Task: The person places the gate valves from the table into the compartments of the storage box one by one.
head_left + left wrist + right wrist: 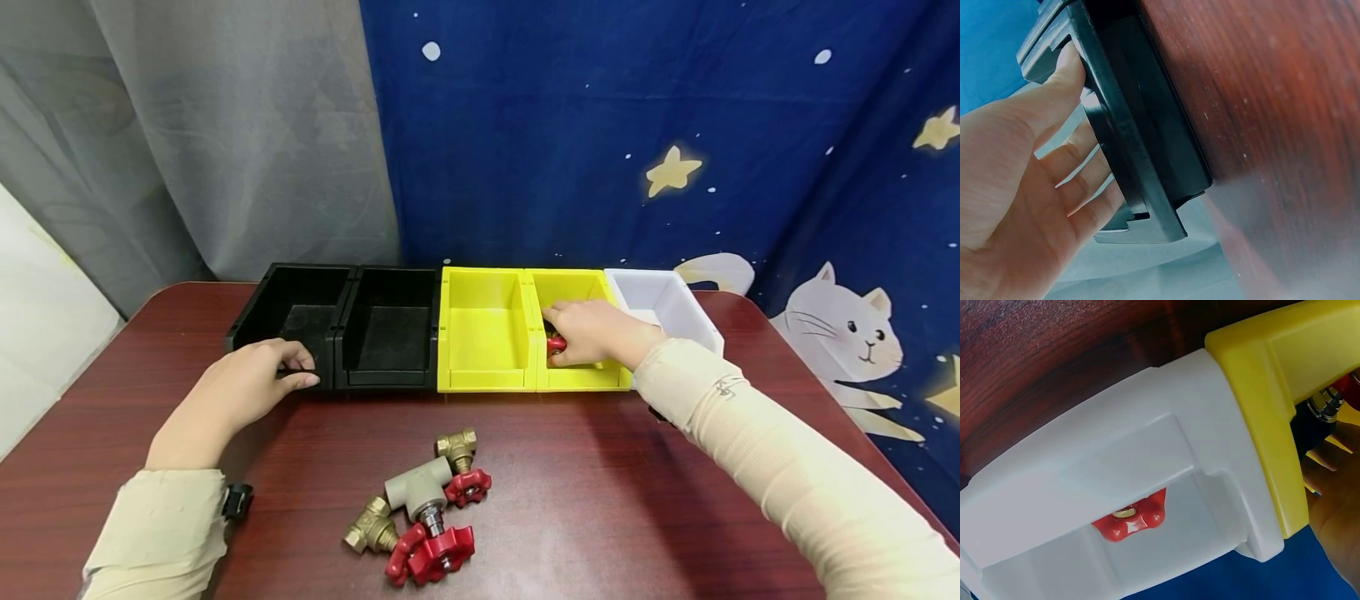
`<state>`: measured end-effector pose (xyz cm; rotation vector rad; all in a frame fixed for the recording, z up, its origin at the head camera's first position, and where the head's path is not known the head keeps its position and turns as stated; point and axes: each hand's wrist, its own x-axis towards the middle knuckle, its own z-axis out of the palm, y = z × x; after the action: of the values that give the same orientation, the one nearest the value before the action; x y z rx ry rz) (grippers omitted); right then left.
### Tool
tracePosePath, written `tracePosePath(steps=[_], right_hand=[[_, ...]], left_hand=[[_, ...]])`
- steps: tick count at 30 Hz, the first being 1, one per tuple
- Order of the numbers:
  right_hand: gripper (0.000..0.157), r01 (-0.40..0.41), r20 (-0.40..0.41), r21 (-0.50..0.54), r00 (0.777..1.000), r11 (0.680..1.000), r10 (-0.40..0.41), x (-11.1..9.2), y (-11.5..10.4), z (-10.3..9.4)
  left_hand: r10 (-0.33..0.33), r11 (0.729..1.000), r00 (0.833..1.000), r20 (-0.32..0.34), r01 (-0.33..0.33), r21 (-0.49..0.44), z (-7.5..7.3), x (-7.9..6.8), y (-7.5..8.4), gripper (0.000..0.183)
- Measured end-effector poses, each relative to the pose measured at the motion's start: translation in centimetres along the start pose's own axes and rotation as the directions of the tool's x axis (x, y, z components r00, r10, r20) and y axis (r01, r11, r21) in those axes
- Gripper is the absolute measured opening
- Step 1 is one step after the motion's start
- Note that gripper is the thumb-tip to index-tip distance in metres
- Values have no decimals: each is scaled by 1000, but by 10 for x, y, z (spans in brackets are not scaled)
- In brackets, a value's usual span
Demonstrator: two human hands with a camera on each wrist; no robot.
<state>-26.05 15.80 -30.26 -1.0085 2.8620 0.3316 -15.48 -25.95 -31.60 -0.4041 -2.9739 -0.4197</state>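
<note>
My left hand point(255, 379) is at the front of the leftmost black bin point(300, 292). In the left wrist view its thumb touches the rim and the other fingers go behind the bin's front wall point(1113, 119), holding that edge. My right hand point(596, 332) reaches into the right yellow bin point(585, 381) and grips a valve with a red handwheel point(556, 344). The fingers cover much of it; the right wrist view shows part of its metal stem point(1325, 403).
On the table nearer me lie two brass valves point(455, 448) point(369, 527) and a grey tee-shaped valve point(418, 487), all with red handwheels. Another black bin point(390, 379) and yellow bin point(487, 381) stand between. The white bin point(693, 321) at right contains a red handwheel point(1141, 519).
</note>
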Motion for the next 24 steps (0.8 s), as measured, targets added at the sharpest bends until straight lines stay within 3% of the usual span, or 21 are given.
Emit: tracePosePath(steps=[5,12,24], right_hand=[[75,-3,0,3,1000,1000,3,2,0,4],[83,-43,38,64,998,997,40,1,1,5],[84,-67,56,130,997,989,61,-1,1,6]], left_hand=[[-4,1000,1000,4,4,-3,0,1,0,14],[-16,1000,1000,12,16,-5,0,0,1,14],[-12,1000,1000,2,12,-2,0,0,2,13]])
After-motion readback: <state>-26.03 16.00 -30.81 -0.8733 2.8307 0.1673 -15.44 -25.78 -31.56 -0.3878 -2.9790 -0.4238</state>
